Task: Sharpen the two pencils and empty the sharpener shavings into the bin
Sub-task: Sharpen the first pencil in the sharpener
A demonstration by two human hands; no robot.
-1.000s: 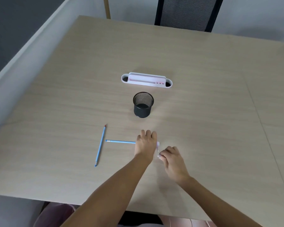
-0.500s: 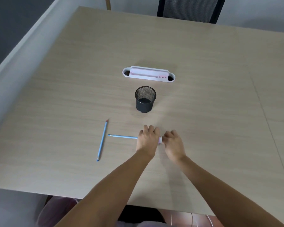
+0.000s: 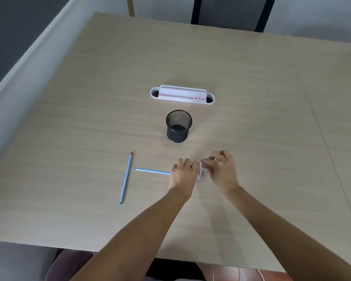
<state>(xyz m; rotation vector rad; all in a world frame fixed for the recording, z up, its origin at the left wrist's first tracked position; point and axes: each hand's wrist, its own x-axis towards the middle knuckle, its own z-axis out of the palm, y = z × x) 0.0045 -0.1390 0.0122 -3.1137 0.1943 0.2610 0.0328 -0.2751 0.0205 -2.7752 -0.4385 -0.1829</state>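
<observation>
Pale wooden surface (image 3: 251, 98), first pencil in sharpening, near the middle toward the front edge.

Left hand (image 3: 183, 173) closed around the blue pencil (image 3: 152, 171); right hand (image 3: 221, 169) clamped on the small sharpener (image 3: 201, 171), mostly hidden. Second pencil (image 3: 126, 178) lying just beside, toward the left edge. Mesh bin (image 3: 178, 126) close behind. Best to keep the shaft straight, turn gently, without heavy pressing.

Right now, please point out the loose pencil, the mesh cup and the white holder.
loose pencil (image 3: 126, 178): head view, middle of its blue shaft.
mesh cup (image 3: 178, 133): head view, its front wall.
white holder (image 3: 181, 99): head view, its front wall.
</observation>
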